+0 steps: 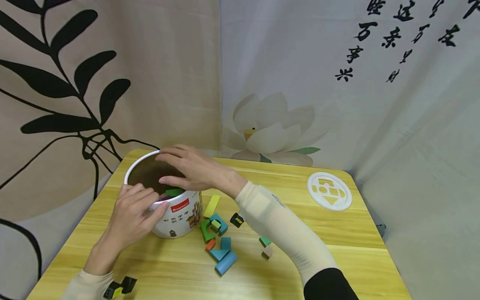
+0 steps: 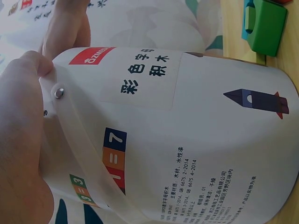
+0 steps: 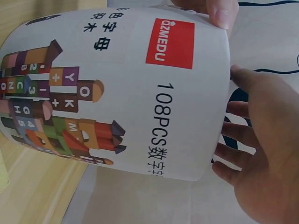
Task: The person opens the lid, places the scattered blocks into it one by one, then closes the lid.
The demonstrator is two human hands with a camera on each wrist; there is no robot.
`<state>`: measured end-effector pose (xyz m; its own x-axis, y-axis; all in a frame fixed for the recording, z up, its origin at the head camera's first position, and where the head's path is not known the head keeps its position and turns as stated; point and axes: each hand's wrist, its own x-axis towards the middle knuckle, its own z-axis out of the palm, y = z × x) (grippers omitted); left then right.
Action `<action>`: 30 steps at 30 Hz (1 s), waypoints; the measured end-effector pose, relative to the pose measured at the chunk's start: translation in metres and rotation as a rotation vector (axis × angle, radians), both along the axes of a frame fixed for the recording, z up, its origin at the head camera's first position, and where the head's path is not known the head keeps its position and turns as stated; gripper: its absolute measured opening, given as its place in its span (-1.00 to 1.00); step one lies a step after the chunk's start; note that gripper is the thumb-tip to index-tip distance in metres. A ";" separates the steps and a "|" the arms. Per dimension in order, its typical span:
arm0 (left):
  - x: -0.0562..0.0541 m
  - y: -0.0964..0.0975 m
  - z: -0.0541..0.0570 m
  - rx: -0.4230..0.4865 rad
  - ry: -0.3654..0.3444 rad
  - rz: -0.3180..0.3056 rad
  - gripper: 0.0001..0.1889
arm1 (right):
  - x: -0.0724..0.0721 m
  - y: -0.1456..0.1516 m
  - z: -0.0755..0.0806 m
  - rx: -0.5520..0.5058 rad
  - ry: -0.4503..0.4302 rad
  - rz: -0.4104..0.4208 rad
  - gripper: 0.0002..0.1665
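The left hand (image 1: 134, 211) grips the bucket (image 1: 169, 227); the right hand (image 1: 195, 170), fingers loose, empty, seems at a reaching-in step, likely needing a pinch next.

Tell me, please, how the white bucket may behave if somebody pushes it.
The white bucket probably feels stiff: it shows no dent where the left hand grips it. Its smooth surface might be slightly slippery. If tipped over, it could roll, being round, and spill the green piece through its open top.
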<state>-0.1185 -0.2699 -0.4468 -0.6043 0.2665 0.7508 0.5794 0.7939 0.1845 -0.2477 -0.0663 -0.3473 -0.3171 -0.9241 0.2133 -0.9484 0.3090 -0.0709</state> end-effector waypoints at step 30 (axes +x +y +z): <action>-0.002 -0.001 -0.002 0.017 0.013 0.006 -0.45 | 0.021 0.089 -0.042 -0.066 -0.107 -0.119 -0.11</action>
